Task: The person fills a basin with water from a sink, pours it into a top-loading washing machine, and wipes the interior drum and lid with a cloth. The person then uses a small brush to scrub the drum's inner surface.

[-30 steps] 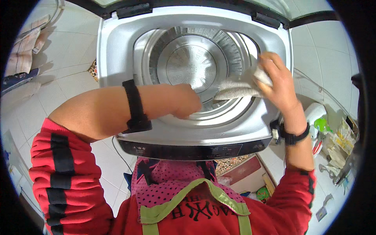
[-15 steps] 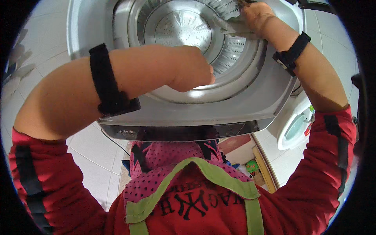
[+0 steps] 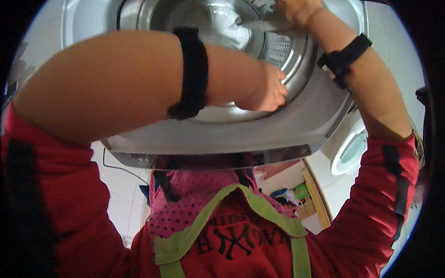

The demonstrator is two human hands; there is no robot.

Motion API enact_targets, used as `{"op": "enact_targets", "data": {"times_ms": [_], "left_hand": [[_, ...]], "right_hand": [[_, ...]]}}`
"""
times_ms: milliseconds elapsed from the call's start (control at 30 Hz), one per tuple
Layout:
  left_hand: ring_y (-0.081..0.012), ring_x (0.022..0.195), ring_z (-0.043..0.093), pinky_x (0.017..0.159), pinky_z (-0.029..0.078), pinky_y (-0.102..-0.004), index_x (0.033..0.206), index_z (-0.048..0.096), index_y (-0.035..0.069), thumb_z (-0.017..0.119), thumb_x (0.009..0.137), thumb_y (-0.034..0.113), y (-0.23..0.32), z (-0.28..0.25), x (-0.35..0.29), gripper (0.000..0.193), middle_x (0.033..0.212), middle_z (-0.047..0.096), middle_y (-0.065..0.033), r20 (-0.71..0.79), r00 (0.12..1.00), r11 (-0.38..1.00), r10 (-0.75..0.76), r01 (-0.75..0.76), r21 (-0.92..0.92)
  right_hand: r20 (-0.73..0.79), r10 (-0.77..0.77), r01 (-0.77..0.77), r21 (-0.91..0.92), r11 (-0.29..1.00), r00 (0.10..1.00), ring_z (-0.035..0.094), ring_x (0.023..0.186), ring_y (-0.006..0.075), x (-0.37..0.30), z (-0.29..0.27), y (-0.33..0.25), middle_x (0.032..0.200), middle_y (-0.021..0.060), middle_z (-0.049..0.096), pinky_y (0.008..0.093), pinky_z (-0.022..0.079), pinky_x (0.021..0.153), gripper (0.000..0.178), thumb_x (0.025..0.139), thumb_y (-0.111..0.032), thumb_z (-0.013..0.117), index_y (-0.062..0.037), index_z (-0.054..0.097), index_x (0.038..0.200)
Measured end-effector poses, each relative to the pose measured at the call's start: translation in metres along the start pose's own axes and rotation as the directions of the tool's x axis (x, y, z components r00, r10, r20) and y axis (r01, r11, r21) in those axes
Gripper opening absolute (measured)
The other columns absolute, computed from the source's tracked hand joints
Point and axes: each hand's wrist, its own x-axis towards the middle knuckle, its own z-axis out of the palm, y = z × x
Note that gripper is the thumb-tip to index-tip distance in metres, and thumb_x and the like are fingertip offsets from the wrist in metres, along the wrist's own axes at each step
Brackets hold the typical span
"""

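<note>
Seen from above the person's own chest, a red top with black stripes down the sleeves fills the lower edge, with a pink dotted apron (image 3: 185,204) and its light green straps lying over it. Just beyond stands a top-loading washing machine (image 3: 222,139), grey, its dark front control strip nearest the body and its round steel drum (image 3: 222,23) open further back. The left forearm crosses the whole front of the machine from the left edge, wearing a black band (image 3: 190,72) around it. The left hand (image 3: 269,90) rests on the inner front rim of the drum opening, towards the right side, fingers curled loosely against the metal; nothing can be seen held in it. The right arm rises along the right side of the machine, with a black wrist strap (image 3: 345,55) near the machine's right edge. The right hand (image 3: 296,9) is at the far right of the drum opening, at the very top of the view and partly cut off, closed around a pale white cloth (image 3: 262,21) that stretches from the hand to the left, into the drum. To the right of the machine, on the tiled floor, stands a white round-fronted object (image 3: 352,150), and lower down a few small coloured items (image 3: 292,194) lie near a wooden frame.
</note>
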Motion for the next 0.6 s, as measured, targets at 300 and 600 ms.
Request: {"op": "enact_targets", "data": {"times_ms": [300, 600], "left_hand": [[-0.0180, 0.141, 0.033, 0.117, 0.019, -0.0443, 0.127, 0.057, 0.014, 0.052, 0.085, 0.032, 0.001, 0.009, 0.027, 0.045, 0.141, 0.049, -0.0009, 0.005, 0.999, 0.971, 0.031, -0.032, 0.236], [-0.0161, 0.141, 0.029, 0.120, 0.006, -0.0507, 0.136, 0.052, 0.031, 0.055, 0.086, 0.031, 0.005, -0.028, 0.033, 0.050, 0.148, 0.040, 0.0070, 0.299, 0.954, 0.962, -0.025, -0.059, 0.268]], "right_hand": [[-0.174, -0.095, 0.142, 0.283, 0.949, 0.980, 0.065, 0.099, 0.0363, 0.010, 0.021, 0.000, 0.115, 0.0174, 0.063, 0.0442, 0.054, 0.084, 0.033, 0.095, -0.014, 0.051, -0.0063, 0.054, 0.126], [-0.280, -0.269, 0.351, 0.300, 0.887, 0.921, 0.063, 0.094, 0.0393, -0.008, 0.023, 0.017, 0.109, 0.0177, 0.061, 0.0456, 0.052, 0.084, 0.027, 0.081, -0.009, 0.062, -0.0057, 0.062, 0.107]]}}
